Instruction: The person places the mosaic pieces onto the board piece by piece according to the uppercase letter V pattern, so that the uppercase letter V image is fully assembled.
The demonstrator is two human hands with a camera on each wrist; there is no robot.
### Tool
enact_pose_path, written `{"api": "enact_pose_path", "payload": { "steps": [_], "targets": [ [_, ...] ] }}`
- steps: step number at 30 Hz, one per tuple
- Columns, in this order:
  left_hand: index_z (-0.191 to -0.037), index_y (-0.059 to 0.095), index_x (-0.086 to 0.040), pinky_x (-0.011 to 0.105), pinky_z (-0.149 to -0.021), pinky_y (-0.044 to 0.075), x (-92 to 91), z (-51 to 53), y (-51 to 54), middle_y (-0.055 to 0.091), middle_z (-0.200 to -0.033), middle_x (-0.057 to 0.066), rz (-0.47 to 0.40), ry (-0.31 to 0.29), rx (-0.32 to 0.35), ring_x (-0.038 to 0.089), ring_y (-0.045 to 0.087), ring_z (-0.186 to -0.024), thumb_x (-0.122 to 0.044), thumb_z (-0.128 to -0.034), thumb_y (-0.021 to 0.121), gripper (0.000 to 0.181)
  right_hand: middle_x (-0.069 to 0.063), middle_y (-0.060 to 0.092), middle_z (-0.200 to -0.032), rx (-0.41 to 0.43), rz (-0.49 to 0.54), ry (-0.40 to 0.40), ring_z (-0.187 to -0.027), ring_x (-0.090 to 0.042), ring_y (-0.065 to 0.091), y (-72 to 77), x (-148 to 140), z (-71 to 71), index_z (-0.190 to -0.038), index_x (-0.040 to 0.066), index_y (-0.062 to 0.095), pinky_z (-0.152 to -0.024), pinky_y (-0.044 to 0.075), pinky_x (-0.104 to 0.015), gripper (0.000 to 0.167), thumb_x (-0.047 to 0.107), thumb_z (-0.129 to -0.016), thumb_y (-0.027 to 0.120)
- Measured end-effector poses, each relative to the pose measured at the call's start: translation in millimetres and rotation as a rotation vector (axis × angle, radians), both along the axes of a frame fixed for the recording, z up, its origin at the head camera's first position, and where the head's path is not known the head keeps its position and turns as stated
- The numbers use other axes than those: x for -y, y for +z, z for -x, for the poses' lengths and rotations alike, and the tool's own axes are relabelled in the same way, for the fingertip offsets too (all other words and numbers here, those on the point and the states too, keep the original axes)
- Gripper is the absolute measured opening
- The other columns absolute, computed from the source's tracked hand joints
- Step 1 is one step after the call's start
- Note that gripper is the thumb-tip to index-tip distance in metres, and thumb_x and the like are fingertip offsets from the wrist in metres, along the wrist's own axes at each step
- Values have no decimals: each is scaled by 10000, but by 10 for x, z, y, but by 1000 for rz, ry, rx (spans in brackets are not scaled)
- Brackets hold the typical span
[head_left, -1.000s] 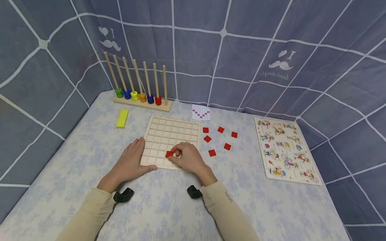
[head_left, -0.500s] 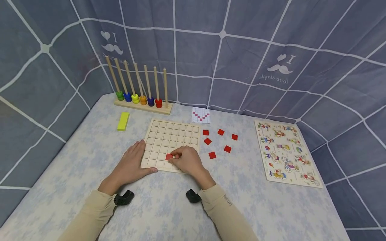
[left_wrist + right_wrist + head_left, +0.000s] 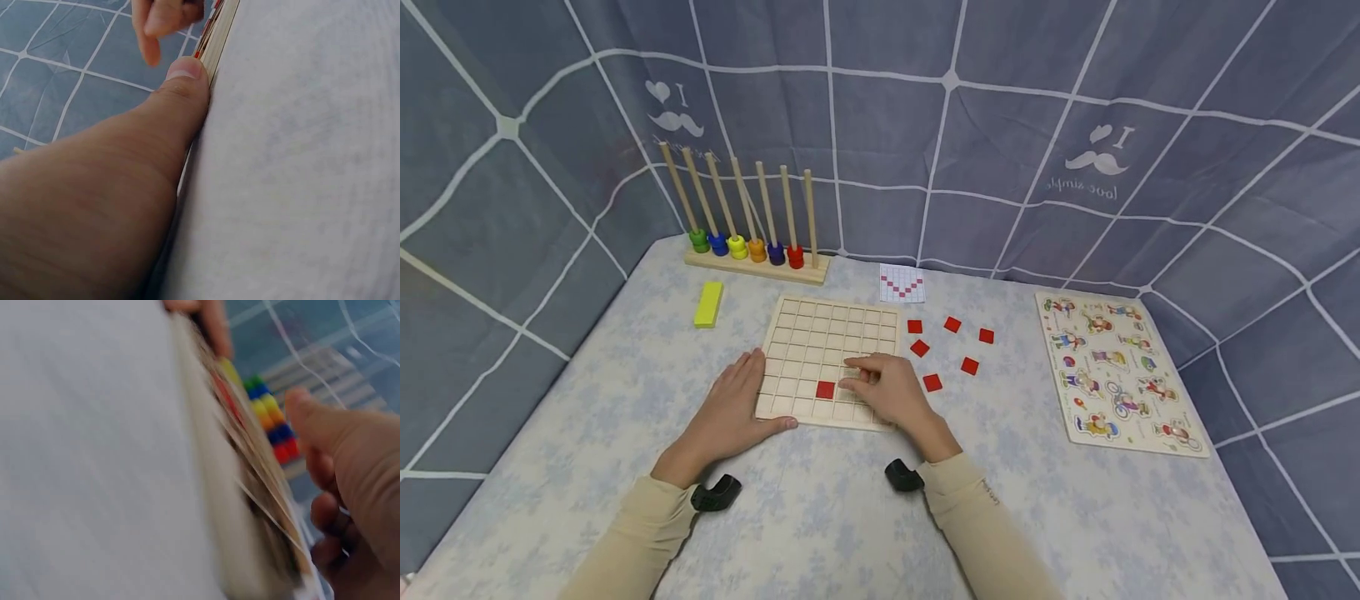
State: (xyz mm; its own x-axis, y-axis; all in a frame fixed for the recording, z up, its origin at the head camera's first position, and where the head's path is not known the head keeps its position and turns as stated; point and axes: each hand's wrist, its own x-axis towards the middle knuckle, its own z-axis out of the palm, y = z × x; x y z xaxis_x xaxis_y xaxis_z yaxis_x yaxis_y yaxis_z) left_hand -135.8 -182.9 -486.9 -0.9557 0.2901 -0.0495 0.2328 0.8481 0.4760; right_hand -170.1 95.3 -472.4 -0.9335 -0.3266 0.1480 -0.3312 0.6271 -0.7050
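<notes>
A wooden grid board [image 3: 801,333] lies on the table with one red square [image 3: 825,390] in a cell of its lower part. My left hand [image 3: 722,421] rests at the board's left side, fingers straight, thumb on the near edge; the left wrist view shows that thumb [image 3: 184,87] against the edge. Over the board's right part is my right hand [image 3: 891,390], thumb and forefinger apart with nothing between them. In the right wrist view the right hand [image 3: 356,469] is beside the blurred board [image 3: 212,487]. Several loose red squares [image 3: 932,382] lie right of the board.
A card with a red V pattern [image 3: 902,283] lies behind the board. Back left stand a peg rack [image 3: 756,267] with coloured rings and a yellow block [image 3: 708,305]. A picture puzzle board [image 3: 1120,375] lies at the right. A grey cloth [image 3: 895,125] hangs behind.
My right hand has let go of the red square and moved right, and the square stays on the board. My left hand has kept its place at the board.
</notes>
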Motion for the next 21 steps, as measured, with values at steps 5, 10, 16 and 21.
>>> {"api": "enact_pose_path", "payload": {
  "steps": [5, 10, 16, 21],
  "targets": [
    [-1609, 75, 79, 635, -1254, 129, -17, -4, -8, 109, -1691, 275, -3, 9, -11, 459, 98, -1575, -650, -818, 744, 1267, 17, 577, -719, 24, 73, -59, -651, -107, 474, 36, -572, 47, -1208, 107, 770, -589, 392, -217, 370, 237, -868, 834],
    [-1609, 72, 77, 629, -1258, 127, -20, 21, -9, 106, -1693, 271, 8, 5, -11, 455, 97, -1576, -668, -814, 735, 1276, 25, 504, -691, 1, 56, -154, -641, -92, 434, -67, -1193, -1, -1216, 110, 766, -627, 404, -227, 390, 214, -849, 848],
    [-1605, 79, 86, 631, -1258, 131, -27, 13, -17, 116, -1689, 278, 12, 9, -4, 462, 106, -1572, -665, -812, 736, 1275, 25, 492, -688, 64, 20, -172, -651, -103, 432, -140, -1435, -40, -1246, 147, 755, -668, 410, -239, 460, 268, -818, 872],
    [-1606, 70, 85, 639, -1252, 134, -17, 0, -11, 109, -1689, 280, 17, 15, -3, 464, 102, -1572, -679, -814, 726, 1281, 48, 490, -668, 52, -52, -118, -636, -92, 426, -141, -1418, -31, -1217, 159, 771, -671, 409, -242, 455, 298, -799, 883]
  ]
}}
